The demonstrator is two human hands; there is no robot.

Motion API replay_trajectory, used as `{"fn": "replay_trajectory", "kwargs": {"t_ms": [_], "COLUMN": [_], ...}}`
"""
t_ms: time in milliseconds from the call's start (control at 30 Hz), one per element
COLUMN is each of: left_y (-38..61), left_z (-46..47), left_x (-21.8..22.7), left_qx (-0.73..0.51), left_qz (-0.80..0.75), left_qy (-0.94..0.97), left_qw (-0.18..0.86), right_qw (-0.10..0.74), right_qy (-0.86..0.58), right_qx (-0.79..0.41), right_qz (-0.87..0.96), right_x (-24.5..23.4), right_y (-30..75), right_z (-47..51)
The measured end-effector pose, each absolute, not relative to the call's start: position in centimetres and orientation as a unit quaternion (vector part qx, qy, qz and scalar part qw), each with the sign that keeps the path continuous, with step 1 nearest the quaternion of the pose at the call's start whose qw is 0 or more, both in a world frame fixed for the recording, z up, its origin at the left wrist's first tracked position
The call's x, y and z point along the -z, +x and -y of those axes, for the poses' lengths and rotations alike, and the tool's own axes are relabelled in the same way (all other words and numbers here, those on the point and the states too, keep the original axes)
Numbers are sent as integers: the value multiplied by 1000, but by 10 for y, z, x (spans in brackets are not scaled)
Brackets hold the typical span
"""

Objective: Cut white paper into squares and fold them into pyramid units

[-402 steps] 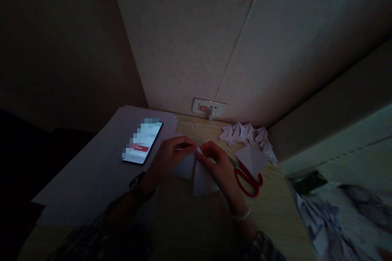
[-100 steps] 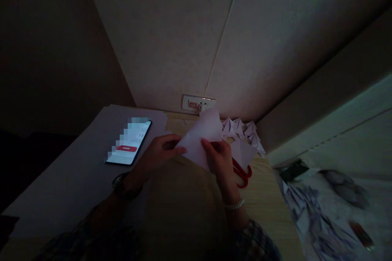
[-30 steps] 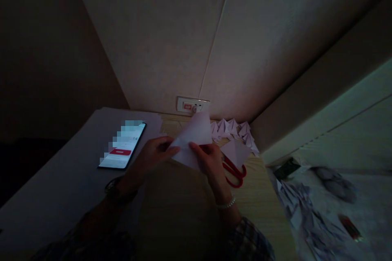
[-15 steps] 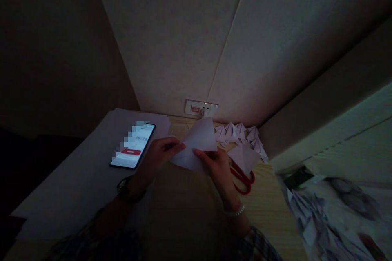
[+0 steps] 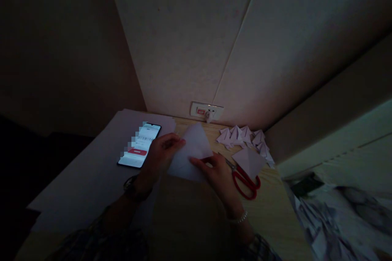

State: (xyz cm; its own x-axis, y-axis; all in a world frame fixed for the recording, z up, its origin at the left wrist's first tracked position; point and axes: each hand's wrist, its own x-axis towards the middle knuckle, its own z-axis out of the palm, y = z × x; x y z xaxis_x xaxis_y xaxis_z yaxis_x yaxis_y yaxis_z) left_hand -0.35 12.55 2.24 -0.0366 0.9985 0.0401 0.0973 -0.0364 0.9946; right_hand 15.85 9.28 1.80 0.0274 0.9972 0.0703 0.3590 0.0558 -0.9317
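Note:
Both hands hold a folded white paper [image 5: 192, 151] low over the wooden table [image 5: 269, 212]. My left hand [image 5: 161, 155] grips its left edge with fingers curled. My right hand [image 5: 216, 171] pinches its lower right edge between thumb and fingers. The paper's pointed corner faces the wall. A watch sits on my left wrist and a bead bracelet on my right.
A lit phone [image 5: 139, 151] lies on large white sheets [image 5: 92, 179] at the left. Red scissors [image 5: 245, 179] lie right of my hand, beside a folded paper square [image 5: 249, 161] and several folded paper pieces [image 5: 241, 135]. A wall socket [image 5: 206, 111] is behind. Crumpled paper [image 5: 324, 228] is lower right.
The paper has come down from a raised, tilted hold to lie lower near the table. Both hands have kept their grip on it throughout. The camera view shifted a little.

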Motion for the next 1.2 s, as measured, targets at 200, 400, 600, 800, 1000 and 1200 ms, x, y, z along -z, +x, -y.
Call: {"fn": "replay_trajectory", "kwargs": {"t_ms": [200,400,600,800,1000,1200], "left_y": [-4,-4,-3,-5,-5,-6], "left_z": [-125,-123,-123,-124,-126,-128], "left_x": [-25,-23,-22,-23,-23,-21], "left_qx": [-521,-550,-566,-567,-507,-495], "left_qz": [-522,-522,-521,-523,-503,-495], "left_qy": [507,508,501,489,525,544], "left_qw": [446,410,396,409,464,462], "right_qw": [388,371,364,377,439,471], "right_qy": [-561,-551,-557,-572,-623,-618], "right_qx": [-417,-427,-431,-424,-371,-394], "right_qz": [601,613,610,593,530,491], "right_x": [-15,-11,-13,-14,-13,-14], "right_y": [158,156,157,157,166,170], "right_z": [-93,-93,-92,-93,-96,-95]}}
